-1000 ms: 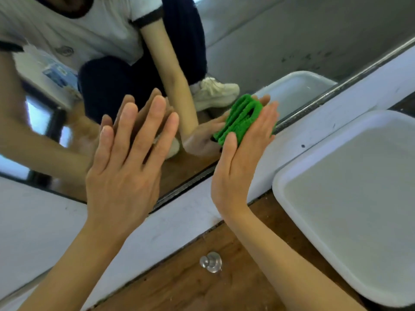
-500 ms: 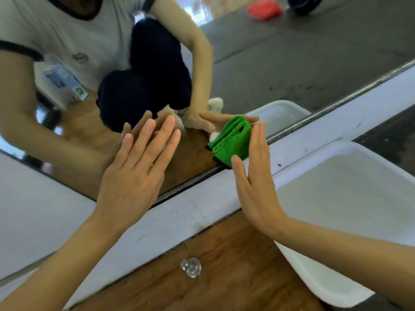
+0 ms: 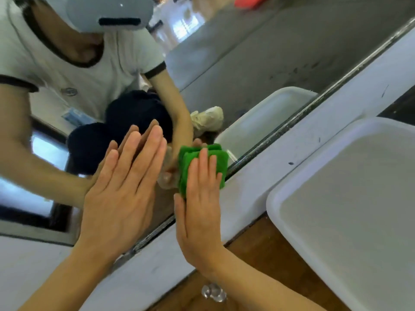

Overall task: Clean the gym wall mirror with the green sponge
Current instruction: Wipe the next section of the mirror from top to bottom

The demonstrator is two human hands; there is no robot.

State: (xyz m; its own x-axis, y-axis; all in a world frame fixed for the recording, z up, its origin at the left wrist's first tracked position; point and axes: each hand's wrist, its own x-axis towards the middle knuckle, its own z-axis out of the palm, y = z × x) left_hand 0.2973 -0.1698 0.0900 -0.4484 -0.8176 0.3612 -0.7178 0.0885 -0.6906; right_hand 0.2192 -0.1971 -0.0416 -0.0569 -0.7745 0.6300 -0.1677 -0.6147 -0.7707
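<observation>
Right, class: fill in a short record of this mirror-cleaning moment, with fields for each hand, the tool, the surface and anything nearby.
left hand: flat, fingers straight, palm on the glass
right hand: straight fingers pressing the sponge to the glass
tool: folded green sponge
surface: gym wall mirror, lower edge, above a white ledge
nearby: white plastic tray on the right; small clear knob on wooden floor

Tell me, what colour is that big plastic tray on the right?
White plastic tray, clearest in the head view.
</observation>
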